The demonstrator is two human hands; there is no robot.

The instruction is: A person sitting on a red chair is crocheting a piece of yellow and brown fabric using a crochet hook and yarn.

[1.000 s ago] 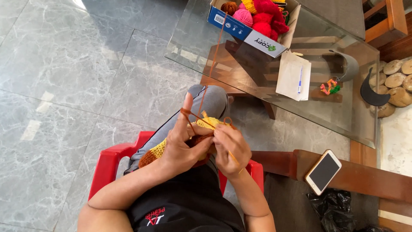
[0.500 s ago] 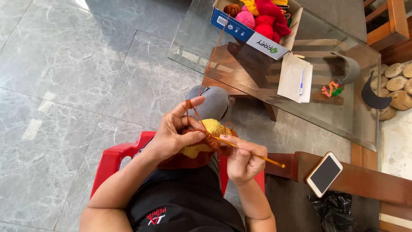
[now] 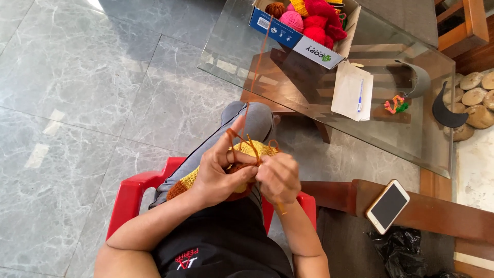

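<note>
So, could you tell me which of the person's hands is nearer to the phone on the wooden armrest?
The right hand. It sits over the lap holding the hook, on the phone's side. The left hand is farther off, beyond the right, holding the yellow crochet piece.

On the glass table ahead of you sits an open cardboard box point(image 3: 296, 38), blue and white on its side, with a small white label at its left end. To your right, a smartphone point(image 3: 387, 206) lies on a wooden ledge, its screen dark, its frame pale.
</note>
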